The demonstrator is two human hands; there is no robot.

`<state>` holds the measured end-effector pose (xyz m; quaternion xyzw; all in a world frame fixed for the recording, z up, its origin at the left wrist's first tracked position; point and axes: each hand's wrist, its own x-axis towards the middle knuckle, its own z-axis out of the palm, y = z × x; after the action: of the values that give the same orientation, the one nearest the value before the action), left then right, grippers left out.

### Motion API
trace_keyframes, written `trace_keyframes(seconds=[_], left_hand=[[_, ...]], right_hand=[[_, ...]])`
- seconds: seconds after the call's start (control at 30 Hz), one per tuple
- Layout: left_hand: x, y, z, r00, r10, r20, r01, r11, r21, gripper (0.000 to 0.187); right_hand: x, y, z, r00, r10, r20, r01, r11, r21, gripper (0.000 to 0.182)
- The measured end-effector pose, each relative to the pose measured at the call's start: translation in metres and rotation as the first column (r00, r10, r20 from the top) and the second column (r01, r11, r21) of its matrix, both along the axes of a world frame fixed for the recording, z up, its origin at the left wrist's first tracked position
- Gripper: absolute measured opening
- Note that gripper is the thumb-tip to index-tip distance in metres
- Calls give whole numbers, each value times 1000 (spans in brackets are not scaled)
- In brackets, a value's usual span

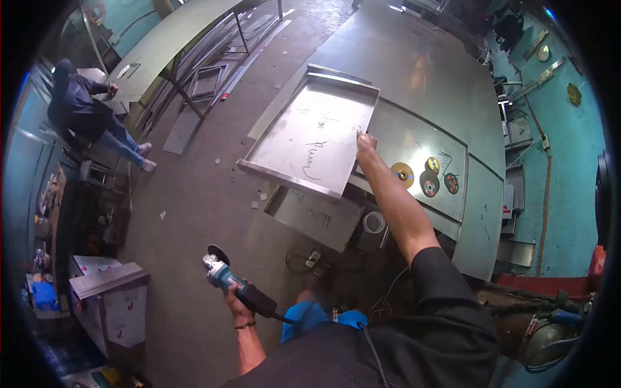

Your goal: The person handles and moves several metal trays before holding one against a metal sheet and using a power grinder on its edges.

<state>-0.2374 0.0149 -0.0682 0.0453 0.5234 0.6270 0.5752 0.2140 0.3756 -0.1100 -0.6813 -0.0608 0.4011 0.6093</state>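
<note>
Low on the left, my left hand (pixel 240 306) is wrapped round the body of a teal and black angle grinder (pixel 228 280). Its dark disc points up and away from me, and a cord trails back from its rear end. With my arm stretched forward, my right hand (pixel 366 143) grips the right edge of a metal tray (pixel 284 139) with raised sides and handwriting on its face. The tray lies tilted at the left edge of the large metal table (pixel 414 58). My right fingers are partly hidden at the tray's edge.
Several grinding discs (pixel 429 183) lie on a metal sheet right of my forearm. Below the tray are another marked metal sheet (pixel 317 216) and a white bucket (pixel 373 222). A person (pixel 84 110) sits at a bench on the far left. Metal boxes (pixel 119 310) stand lower left.
</note>
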Motion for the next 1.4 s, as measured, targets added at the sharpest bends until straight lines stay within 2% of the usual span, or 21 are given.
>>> trace_keyframes(seconds=[0.03,0.17,0.27,0.33,0.37,0.43,0.5,0.53,0.67,0.7,0.73,0.8,0.83,0.87,0.93,1.0,1.07,1.13,1.27,1.33,1.4], left_hand=[[-3,-1,-2,1000,4,9,-4,1000,-4,41],[-5,-1,-1,998,26,48,-25,999,-21,44],[-2,0,7,997,0,71,0,1000,-5,45],[-5,2,4,997,-31,70,31,1000,-5,44],[-6,6,-1,997,-30,70,31,1000,-7,44],[-12,0,-11,990,-43,133,47,999,-26,44],[-12,1,-10,994,-71,87,69,997,20,44],[-12,1,-6,994,-78,74,77,997,15,44],[-9,7,1,991,-134,15,133,991,26,44],[-8,9,2,992,-128,14,127,991,28,44],[-7,10,3,993,-117,15,116,993,21,45],[-6,14,5,994,-107,20,107,994,9,46],[-5,15,7,993,-117,30,116,993,18,46],[-4,16,9,991,-128,38,127,992,28,47],[0,16,12,991,-121,62,119,993,25,48],[1,20,10,988,-140,64,138,990,24,49],[6,26,15,986,-153,71,151,988,32,48],[9,28,24,982,-175,72,173,984,30,48],[11,33,23,965,-240,103,238,971,34,46],[9,34,21,964,-244,105,240,969,53,46],[7,32,20,955,-269,128,265,963,43,45]], right_hand=[[-5,-3,15,983,65,173,-44,991,-124,33],[-7,12,14,984,56,168,-42,996,-82,38],[10,35,-14,996,10,83,-4,998,-70,40],[23,41,-21,958,191,214,-147,968,-206,43],[22,47,-20,903,176,391,-35,939,-341,42],[84,89,-111,904,304,299,-195,918,-344,49],[59,58,-46,697,499,514,-206,827,-523,51],[60,47,-29,534,622,573,-236,760,-605,51],[69,44,-10,475,726,497,-326,670,-667,43],[65,45,-4,412,747,522,-279,649,-708,40],[62,43,0,408,751,519,-285,645,-709,40],[60,36,26,298,810,505,-264,578,-772,37],[59,31,42,112,828,549,-170,561,-810,41],[53,27,53,109,832,544,-167,555,-815,41],[33,15,72,3,716,698,-234,679,-696,48],[-3,-24,80,-310,607,732,-390,621,-680,59],[-55,-82,82,-454,391,800,-542,592,-597,56],[-87,-112,75,-586,511,629,-431,462,-775,54],[-92,-111,43,-499,474,726,-564,458,-687,49],[-97,-106,52,-431,520,737,-630,412,-659,39],[-102,-101,59,-429,494,756,-648,415,-638,33]])
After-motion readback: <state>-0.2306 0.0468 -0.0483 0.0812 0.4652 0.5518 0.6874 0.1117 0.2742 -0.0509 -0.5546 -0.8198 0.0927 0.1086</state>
